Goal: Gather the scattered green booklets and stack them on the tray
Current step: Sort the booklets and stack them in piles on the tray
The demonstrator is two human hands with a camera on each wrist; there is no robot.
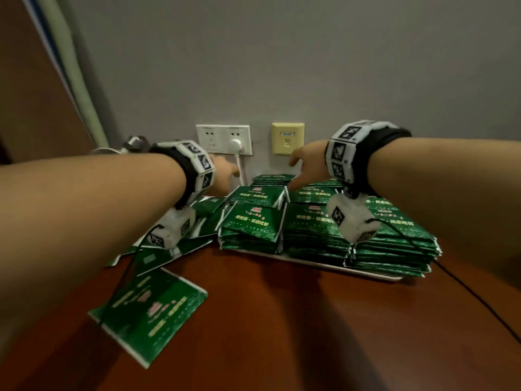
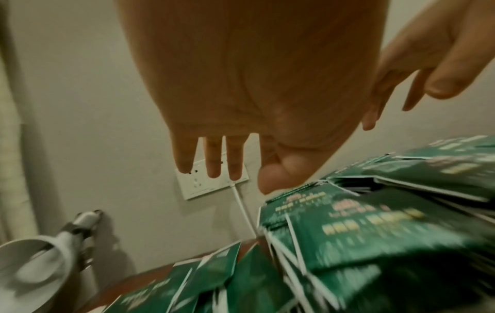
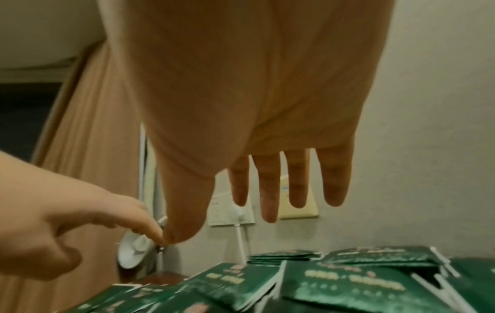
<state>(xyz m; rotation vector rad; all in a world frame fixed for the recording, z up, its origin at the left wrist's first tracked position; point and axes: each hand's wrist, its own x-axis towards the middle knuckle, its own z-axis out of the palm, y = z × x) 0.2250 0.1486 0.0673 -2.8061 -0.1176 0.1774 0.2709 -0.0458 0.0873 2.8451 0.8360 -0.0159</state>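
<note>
Head view: both hands' grip wide, empty, fingers straight, above green booklets (image 1: 324, 221) stacked on tray (image 1: 389, 277).

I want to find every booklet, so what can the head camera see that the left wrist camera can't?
Only the head view shows the lone booklet lying near the table's front edge, the tray rim under the stacks, and the yellow wall plate.

Only the left wrist view shows the open palm of the left hand with straight fingers, holding nothing, and the white lamp up close.

Both show the stacked booklets, loose booklets beside them, the white socket, and the open right hand.
</note>
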